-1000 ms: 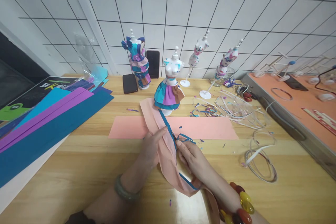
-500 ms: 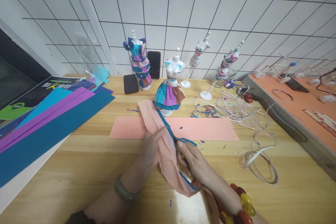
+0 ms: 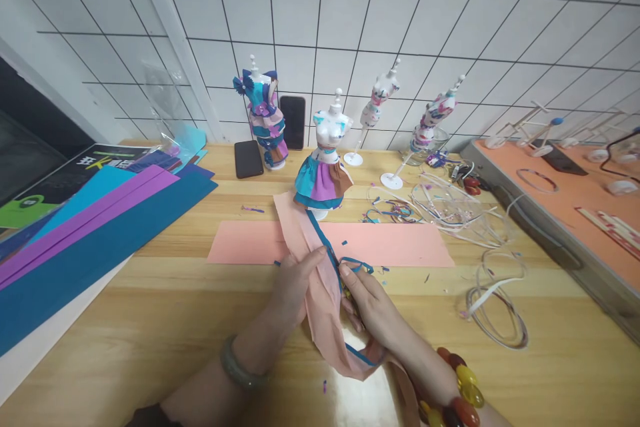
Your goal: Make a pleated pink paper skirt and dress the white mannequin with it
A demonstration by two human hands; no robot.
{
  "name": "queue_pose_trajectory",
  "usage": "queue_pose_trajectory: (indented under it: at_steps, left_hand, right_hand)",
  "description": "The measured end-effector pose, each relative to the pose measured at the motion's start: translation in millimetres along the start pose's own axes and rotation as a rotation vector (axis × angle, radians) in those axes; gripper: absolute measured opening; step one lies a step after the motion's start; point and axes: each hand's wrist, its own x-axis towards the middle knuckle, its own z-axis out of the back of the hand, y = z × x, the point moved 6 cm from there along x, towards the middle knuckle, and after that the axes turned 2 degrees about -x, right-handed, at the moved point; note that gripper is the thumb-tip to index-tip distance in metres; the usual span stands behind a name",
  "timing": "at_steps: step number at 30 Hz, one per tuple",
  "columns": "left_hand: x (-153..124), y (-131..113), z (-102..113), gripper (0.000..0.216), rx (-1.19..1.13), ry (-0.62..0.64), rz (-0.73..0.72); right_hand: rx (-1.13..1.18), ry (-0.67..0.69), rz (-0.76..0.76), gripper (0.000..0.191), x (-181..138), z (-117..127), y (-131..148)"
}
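My left hand grips a long pink crepe paper strip, its thumb pressed on top near the blue edging. The strip's far end lies by the foot of a small mannequin in a multicoloured paper skirt. My right hand is closed around small scissors, mostly hidden by the fingers, with the dark blades at the blue edge. A thin blue offcut curls beside the right thumb. Below the hands, the strip loops down and passes under my right wrist.
A flat pink sheet lies behind my hands. Coloured paper sheets are stacked at left. A dressed mannequin, two phones and two more mannequins stand or lie at the back. Tangled white cords lie at right.
My left hand and the pink strip have shifted slightly right, and the strip's far end has moved with them. The scissors stay at the blue edge.
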Motion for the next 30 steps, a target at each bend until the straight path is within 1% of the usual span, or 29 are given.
queue_pose_trajectory:
  at_steps: [3,6,14,18,23,26,30]
  left_hand:
    - [-0.9,2.6,-1.8,0.044,0.000,0.031,-0.019]
    - [-1.1,5.2,-1.0,0.041,0.016,0.028,-0.031]
    - [-3.4,7.3,-3.9,0.037,0.032,0.053,-0.017]
    - [-3.6,6.1,-3.2,0.033,0.036,0.030,-0.009]
    - [-1.0,4.8,0.9,0.026,0.063,-0.001,-0.045]
    - [0.1,5.5,3.2,0.024,0.114,-0.014,-0.045]
    - [-0.4,2.4,3.2,0.026,0.122,-0.022,-0.084]
  right_hand:
    - [-0.010,0.009,0.030,0.045,0.5,-0.8,3.4]
    - [-0.007,0.002,0.048,0.045,0.8,-0.6,6.5]
    - [0.037,-0.049,0.013,0.042,-0.2,1.3,5.0]
    - [0.047,-0.027,0.009,0.042,-0.4,-0.1,5.8]
    - [0.034,-0.017,0.003,0.046,-0.5,-1.0,7.4]
    - [0.029,-0.031,-0.014,0.048,-0.3,-0.4,6.7]
    - [0.033,-0.023,-0.002,0.045,0.0,-0.3,7.0]
